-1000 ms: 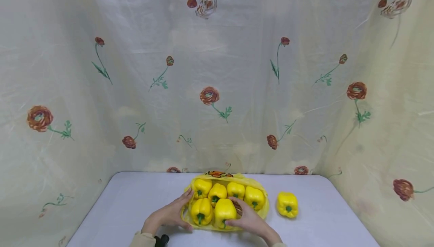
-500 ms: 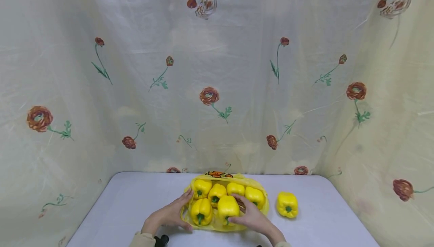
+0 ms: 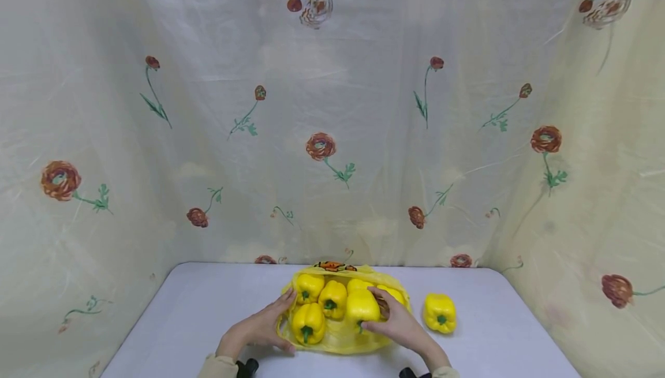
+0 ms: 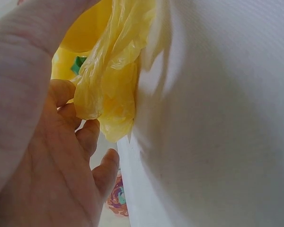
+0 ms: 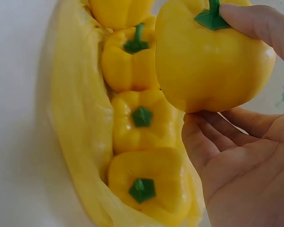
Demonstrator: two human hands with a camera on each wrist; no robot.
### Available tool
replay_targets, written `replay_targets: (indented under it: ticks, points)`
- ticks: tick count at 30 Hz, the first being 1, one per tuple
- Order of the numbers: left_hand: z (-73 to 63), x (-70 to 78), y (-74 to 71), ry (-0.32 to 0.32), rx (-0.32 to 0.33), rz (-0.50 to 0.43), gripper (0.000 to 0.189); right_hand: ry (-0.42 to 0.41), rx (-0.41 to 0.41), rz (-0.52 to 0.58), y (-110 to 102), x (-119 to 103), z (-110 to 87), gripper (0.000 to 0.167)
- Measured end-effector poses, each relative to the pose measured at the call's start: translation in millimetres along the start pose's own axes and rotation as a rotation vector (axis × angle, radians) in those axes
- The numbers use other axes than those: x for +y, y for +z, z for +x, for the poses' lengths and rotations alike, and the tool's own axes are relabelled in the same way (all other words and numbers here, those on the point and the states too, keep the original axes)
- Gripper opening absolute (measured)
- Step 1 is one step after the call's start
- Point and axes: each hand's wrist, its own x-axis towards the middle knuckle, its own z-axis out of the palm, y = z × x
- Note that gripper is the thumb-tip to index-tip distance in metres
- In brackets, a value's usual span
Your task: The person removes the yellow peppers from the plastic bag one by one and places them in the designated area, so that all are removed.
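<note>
A thin yellow plastic bag (image 3: 332, 342) lies with its mouth spread open and several yellow bell peppers (image 3: 309, 323) inside. My left hand (image 3: 265, 323) holds the bag's left end, thumb at the front edge and fingers farther back; the left wrist view shows its fingers bent against the crumpled plastic (image 4: 106, 94). My right hand (image 3: 397, 323) grips one bell pepper (image 3: 362, 306) above the bag's right part. In the right wrist view the thumb presses beside the green stem of that pepper (image 5: 208, 66), with the fingers under its other end.
A single yellow bell pepper (image 3: 440, 313) stands on the white table (image 3: 499, 343), right of the bag. A flower-patterned curtain (image 3: 363, 135) hangs behind the table and along both sides.
My right hand has lifted the bell pepper from the front of the bag and carried it right and slightly back. The left hand has stayed in place.
</note>
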Motion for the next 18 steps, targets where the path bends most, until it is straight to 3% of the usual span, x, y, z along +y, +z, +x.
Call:
replay_targets:
  ticks: [18]
  points:
    - [-0.9, 1.6, 0.6, -0.007, 0.001, 0.000, 0.120, 0.032, 0.154, 0.010, -32.6, -4.2, -9.6, 0.087]
